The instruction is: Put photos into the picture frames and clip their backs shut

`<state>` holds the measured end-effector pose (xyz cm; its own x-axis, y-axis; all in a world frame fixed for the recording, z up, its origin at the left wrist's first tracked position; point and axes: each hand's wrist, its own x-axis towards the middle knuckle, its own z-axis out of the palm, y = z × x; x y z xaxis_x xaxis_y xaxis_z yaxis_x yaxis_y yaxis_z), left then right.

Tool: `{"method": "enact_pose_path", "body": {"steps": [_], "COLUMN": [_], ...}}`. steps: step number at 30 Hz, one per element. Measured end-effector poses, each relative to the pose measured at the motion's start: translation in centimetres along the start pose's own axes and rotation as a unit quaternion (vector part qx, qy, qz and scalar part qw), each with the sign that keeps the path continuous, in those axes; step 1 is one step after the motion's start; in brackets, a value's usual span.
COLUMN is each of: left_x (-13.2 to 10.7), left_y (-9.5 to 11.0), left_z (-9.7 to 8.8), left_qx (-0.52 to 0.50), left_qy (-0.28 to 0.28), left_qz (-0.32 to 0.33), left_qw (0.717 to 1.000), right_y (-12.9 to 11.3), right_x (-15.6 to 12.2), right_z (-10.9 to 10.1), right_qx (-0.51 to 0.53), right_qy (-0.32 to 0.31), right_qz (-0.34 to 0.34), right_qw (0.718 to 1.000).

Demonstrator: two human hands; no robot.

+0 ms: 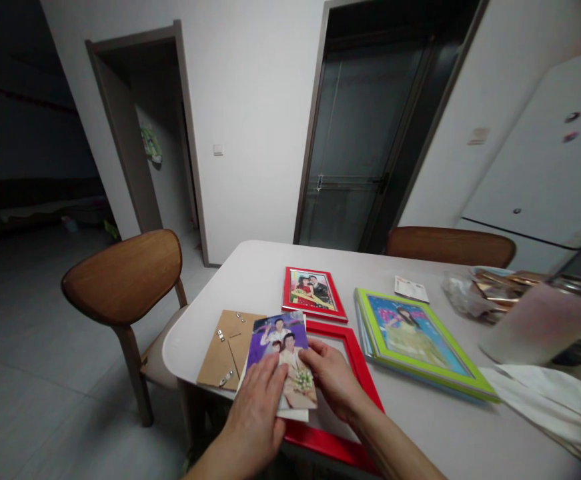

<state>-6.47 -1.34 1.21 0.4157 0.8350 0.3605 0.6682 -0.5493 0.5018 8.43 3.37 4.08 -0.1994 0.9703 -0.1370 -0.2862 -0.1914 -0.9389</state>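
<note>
A photo print (297, 380) of several people on a purple background is between my two hands, with a white sheet edge showing beneath it. My left hand (257, 410) grips its left side, thumb and fingers over the picture. At the right edge, my right hand (333, 380) pinches it, thumb on top. Partly under my hands lies a red picture frame (365, 377), its opening showing a pale surface. A brown backing board (215, 353) with metal clips lies left of the photo. Farther back sits a second red frame (341, 310) holding a photo of two people.
Stacked frames, a green picture frame (470, 373) on top, lie to the right. A small white card (411, 289), a plastic bag (460, 293) and a pinkish-white container (525, 327) are beyond them. Wooden chairs (125, 273) stand by the white table (260, 260).
</note>
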Motion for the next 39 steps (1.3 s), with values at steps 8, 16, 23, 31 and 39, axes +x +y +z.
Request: {"method": "enact_pose_path", "body": {"steps": [8, 16, 23, 31, 39], "left_x": [3.7, 3.9, 3.3, 1.5, 1.2], "left_y": [3.8, 5.0, 2.9, 2.0, 1.6], "left_z": [-0.3, 2.2, 2.5, 1.6, 2.2], "left_qx": [-0.337, -0.530, -0.449, -0.196, -0.147], "left_qy": [0.224, 0.173, 0.129, 0.005, -0.023], "left_qz": [-0.116, -0.203, -0.226, -0.140, -0.077], "left_qw": [0.907, 0.805, 0.855, 0.971, 0.986], "right_y": [-0.3, 0.3, -0.5, 0.1, -0.5], "right_x": [-2.0, -2.0, -2.7, -0.7, -0.2], "right_z": [-0.3, -5.3, -6.8, -8.3, -7.9], "right_qx": [-0.010, -0.058, -0.106, -0.183, -0.522], "right_qy": [0.085, 0.158, 0.168, 0.151, 0.155], "right_qz": [0.017, -0.040, 0.005, 0.014, -0.082], "right_qw": [0.996, 0.985, 0.980, 0.971, 0.835]}}
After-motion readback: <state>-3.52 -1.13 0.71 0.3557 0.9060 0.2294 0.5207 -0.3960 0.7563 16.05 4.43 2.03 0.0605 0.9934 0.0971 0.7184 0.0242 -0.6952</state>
